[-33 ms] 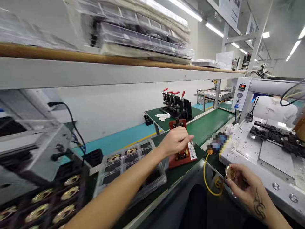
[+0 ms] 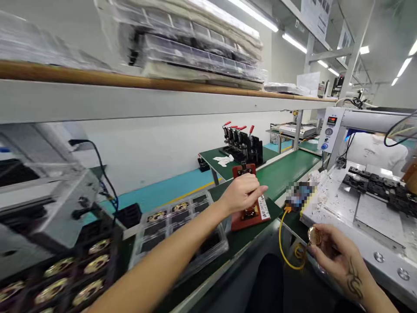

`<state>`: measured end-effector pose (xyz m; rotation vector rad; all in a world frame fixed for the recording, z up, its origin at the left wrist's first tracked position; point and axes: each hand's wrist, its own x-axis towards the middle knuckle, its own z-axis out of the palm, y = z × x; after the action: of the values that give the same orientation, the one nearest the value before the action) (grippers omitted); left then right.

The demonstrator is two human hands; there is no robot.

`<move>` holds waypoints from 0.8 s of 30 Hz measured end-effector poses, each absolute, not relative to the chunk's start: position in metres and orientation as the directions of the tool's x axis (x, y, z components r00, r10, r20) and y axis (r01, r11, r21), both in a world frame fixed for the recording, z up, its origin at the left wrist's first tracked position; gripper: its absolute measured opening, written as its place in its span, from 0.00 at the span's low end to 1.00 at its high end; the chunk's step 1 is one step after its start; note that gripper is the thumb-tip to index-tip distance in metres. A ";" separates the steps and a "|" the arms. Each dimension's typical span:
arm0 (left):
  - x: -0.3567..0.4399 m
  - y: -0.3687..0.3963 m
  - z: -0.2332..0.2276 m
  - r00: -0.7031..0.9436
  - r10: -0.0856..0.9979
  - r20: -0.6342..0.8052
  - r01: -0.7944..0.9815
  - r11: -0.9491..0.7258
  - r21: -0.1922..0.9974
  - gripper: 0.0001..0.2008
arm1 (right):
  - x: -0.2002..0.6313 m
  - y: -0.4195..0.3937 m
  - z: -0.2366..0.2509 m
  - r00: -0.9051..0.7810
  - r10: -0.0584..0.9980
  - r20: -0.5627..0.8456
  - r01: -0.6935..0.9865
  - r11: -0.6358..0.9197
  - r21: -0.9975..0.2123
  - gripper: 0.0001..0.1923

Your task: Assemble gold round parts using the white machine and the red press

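My left hand is closed over the middle of a red clamp fixture, thumb pointing right. The part of the fixture under my fingers is hidden. A white label with handwriting lies on the fixture's right side. Low on the right, my right hand pinches a round gold-coloured metal part between thumb and fingers, beside the front of a white machine. Left of the fixture is a clear compartment tray with dark inserts and a few gold parts in its far row.
A dark tray at lower left holds several gold parts. Black clamps with red handles stand behind on a green table. The white machine is at right, near a yellow cable. A shelf beam crosses above.
The view has shifted very slightly. Both hands keep their places and their hold.
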<state>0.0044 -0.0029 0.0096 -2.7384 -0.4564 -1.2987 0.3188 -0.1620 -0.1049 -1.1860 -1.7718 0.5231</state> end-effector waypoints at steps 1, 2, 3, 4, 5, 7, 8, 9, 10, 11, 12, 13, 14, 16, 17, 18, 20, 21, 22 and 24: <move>0.008 -0.005 0.020 0.545 0.287 0.788 0.330 -0.937 0.113 0.21 | 0.314 -0.156 -0.104 -0.098 0.894 0.437 0.486 0.426 -0.763 0.18; 0.011 -0.004 0.030 0.487 0.350 0.800 0.355 -0.916 0.185 0.21 | 0.308 -0.148 -0.103 -0.084 0.902 0.423 0.474 0.410 -0.779 0.18; 0.013 0.000 0.041 0.423 0.422 0.802 0.373 -0.888 0.270 0.21 | 0.303 -0.139 -0.102 -0.082 0.908 0.411 0.463 0.400 -0.791 0.18; 0.012 0.008 0.052 0.337 0.524 0.782 0.392 -0.833 0.390 0.23 | 0.297 -0.129 -0.100 -0.095 0.913 0.396 0.455 0.393 -0.799 0.19; 0.009 0.017 0.063 0.250 0.618 0.746 0.382 -0.771 0.510 0.24 | 0.291 -0.117 -0.099 -0.108 0.914 0.392 0.445 0.397 -0.803 0.20; -0.006 0.040 0.078 0.159 0.735 0.660 0.317 -0.670 0.671 0.23 | 0.278 -0.094 -0.098 -0.159 0.910 0.383 0.439 0.412 -0.798 0.22; -0.017 0.049 0.081 0.117 0.770 0.627 0.351 -0.623 0.699 0.22 | 0.272 -0.084 -0.098 -0.186 0.904 0.385 0.434 0.427 -0.793 0.21; -0.029 0.054 0.079 0.080 0.795 0.601 0.471 -0.561 0.680 0.20 | 0.267 -0.075 -0.101 -0.208 0.901 0.382 0.423 0.434 -0.795 0.21; -0.042 0.056 0.073 0.036 0.827 0.561 0.613 -0.461 0.641 0.19 | 0.262 -0.069 -0.104 -0.215 0.901 0.376 0.409 0.433 -0.803 0.20; -0.054 0.053 0.062 -0.010 0.871 0.491 0.733 -0.327 0.596 0.18 | 0.257 -0.063 -0.109 -0.221 0.904 0.366 0.388 0.426 -0.817 0.20; -0.065 0.047 0.048 -0.034 0.919 0.393 0.795 -0.214 0.567 0.17 | 0.253 -0.059 -0.114 -0.235 0.904 0.356 0.369 0.422 -0.828 0.19; -0.073 0.037 0.031 -0.025 0.962 0.273 0.817 -0.138 0.561 0.17 | 0.249 -0.054 -0.121 -0.244 0.903 0.353 0.356 0.422 -0.833 0.18; -0.077 0.027 0.011 0.025 0.993 0.116 0.820 -0.087 0.566 0.15 | 0.245 -0.049 -0.128 -0.261 0.900 0.350 0.356 0.426 -0.832 0.18; -0.077 0.007 -0.031 0.192 0.966 -0.173 0.808 -0.056 0.586 0.12 | 0.234 -0.034 -0.142 -0.290 0.885 0.363 0.358 0.452 -0.817 0.17; -0.073 0.001 -0.052 0.255 0.934 -0.250 0.799 -0.058 0.599 0.12 | 0.228 -0.025 -0.149 -0.308 0.877 0.368 0.364 0.466 -0.806 0.17; -0.067 -0.003 -0.071 0.294 0.910 -0.293 0.789 -0.058 0.612 0.12 | 0.222 -0.016 -0.155 -0.325 0.868 0.375 0.372 0.482 -0.794 0.17; -0.054 -0.002 -0.103 0.300 0.920 -0.252 0.794 -0.094 0.601 0.13 | 0.209 0.001 -0.164 -0.351 0.858 0.376 0.376 0.497 -0.782 0.18; -0.048 0.001 -0.115 0.303 0.932 -0.200 0.793 -0.130 0.595 0.16 | 0.203 0.008 -0.167 -0.359 0.856 0.372 0.372 0.497 -0.784 0.19; -0.043 0.005 -0.124 0.296 0.942 -0.156 0.796 -0.153 0.586 0.18 | 0.198 0.012 -0.169 -0.362 0.858 0.364 0.367 0.490 -0.790 0.19; -0.036 0.013 -0.135 0.281 0.954 -0.105 0.795 -0.170 0.583 0.17 | 0.192 0.017 -0.173 -0.361 0.866 0.346 0.354 0.471 -0.808 0.19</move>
<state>-0.0363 0.0132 -0.1350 -2.8934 -2.2409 -0.5540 0.1924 0.0168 -0.1725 -1.0165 -1.9239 0.8147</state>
